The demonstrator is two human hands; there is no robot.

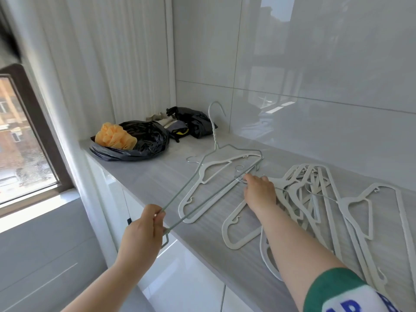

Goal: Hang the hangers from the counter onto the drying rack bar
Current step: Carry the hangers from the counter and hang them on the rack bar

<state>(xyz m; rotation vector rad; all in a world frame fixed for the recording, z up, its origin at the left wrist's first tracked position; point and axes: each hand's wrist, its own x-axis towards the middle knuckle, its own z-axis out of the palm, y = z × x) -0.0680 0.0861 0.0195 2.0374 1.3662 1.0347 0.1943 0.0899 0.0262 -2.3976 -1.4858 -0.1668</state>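
Note:
My left hand (144, 228) grips one end of a thin pale-green wire hanger (216, 143), held above the grey counter (157, 179) with its hook up near the wall. My right hand (260, 191) rests palm-down on the counter, fingers on the metal hook (240, 179) of a white hanger; whether it grips the hook I cannot tell. A white hanger (202, 174) lies flat under the wire one. Several more white hangers (315, 194) lie heaped to the right. No drying rack bar is in view.
At the far left end of the counter sits a black plastic bag (139, 143) with an orange mesh sponge (113, 135), and behind it dark bags and cloths (191, 122). Glossy tiled wall behind; a window (20, 140) to the left; white cabinets below.

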